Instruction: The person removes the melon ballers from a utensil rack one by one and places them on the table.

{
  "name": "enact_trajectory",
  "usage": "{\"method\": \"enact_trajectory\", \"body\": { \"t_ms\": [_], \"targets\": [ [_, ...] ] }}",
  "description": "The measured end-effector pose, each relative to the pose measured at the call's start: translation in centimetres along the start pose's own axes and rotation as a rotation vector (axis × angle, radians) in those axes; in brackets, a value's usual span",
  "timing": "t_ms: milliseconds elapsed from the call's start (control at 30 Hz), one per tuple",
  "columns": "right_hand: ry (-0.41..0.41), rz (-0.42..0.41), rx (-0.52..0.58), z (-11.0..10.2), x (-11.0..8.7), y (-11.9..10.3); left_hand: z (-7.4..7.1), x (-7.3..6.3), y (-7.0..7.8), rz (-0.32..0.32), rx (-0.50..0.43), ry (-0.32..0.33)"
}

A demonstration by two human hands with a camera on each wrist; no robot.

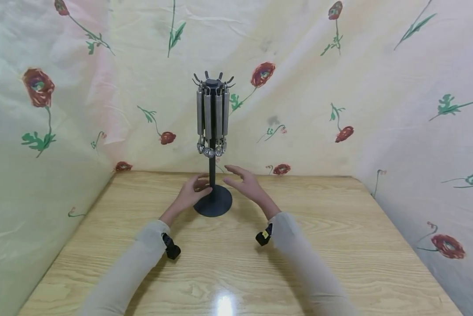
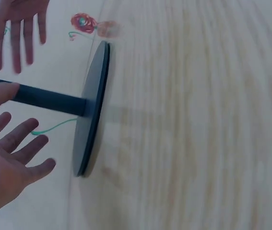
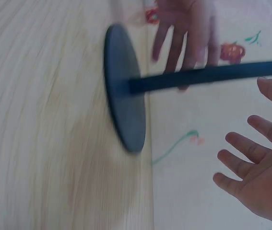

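A black stand with a thin pole (image 1: 212, 169) and a round base (image 1: 214, 210) stands upright on the table. From its hooks hang several utensils with silver handles (image 1: 207, 116) and rounded metal lower ends; their exact kind is too small to tell. My left hand (image 1: 190, 192) is just left of the pole, fingers spread and thumb near it; whether the thumb touches the pole I cannot tell. On the other side, my right hand (image 1: 246, 183) is held apart from the pole with its fingers extended. Both wrist views show the palms (image 2: 1, 170) with nothing held.
The wooden table (image 1: 220, 254) extends around the stand. Flower-patterned cloth (image 1: 299, 101) rises behind it and along both sides. A small black camera is strapped to each wrist.
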State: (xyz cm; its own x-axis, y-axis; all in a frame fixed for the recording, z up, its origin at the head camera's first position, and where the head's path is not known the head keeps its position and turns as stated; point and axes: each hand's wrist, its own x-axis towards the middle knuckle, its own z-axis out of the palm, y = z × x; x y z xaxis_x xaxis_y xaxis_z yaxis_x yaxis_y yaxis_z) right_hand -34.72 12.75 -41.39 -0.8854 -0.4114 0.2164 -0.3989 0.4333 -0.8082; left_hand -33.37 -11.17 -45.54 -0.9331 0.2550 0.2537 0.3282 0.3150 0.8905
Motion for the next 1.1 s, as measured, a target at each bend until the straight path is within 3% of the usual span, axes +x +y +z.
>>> {"method": "enact_trajectory", "body": {
  "t_ms": [200,400,667,1100],
  "targets": [
    [-0.001,-0.049,0.175,1.5,1.2,-1.3,1.0,0.1,-0.5,0.011,-0.078,0.047],
    [0.045,-0.021,0.283,2.3,1.6,-1.7,1.9,0.1,-0.7,0.029,-0.115,0.081],
    [0.103,-0.001,0.328,3.0,1.3,-1.7,2.7,-0.2,-0.7,-0.029,-0.201,0.089],
    [0.135,-0.023,0.325,2.1,0.4,-1.6,3.9,-0.2,0.0,-0.015,-0.209,0.088]
  ]
}}
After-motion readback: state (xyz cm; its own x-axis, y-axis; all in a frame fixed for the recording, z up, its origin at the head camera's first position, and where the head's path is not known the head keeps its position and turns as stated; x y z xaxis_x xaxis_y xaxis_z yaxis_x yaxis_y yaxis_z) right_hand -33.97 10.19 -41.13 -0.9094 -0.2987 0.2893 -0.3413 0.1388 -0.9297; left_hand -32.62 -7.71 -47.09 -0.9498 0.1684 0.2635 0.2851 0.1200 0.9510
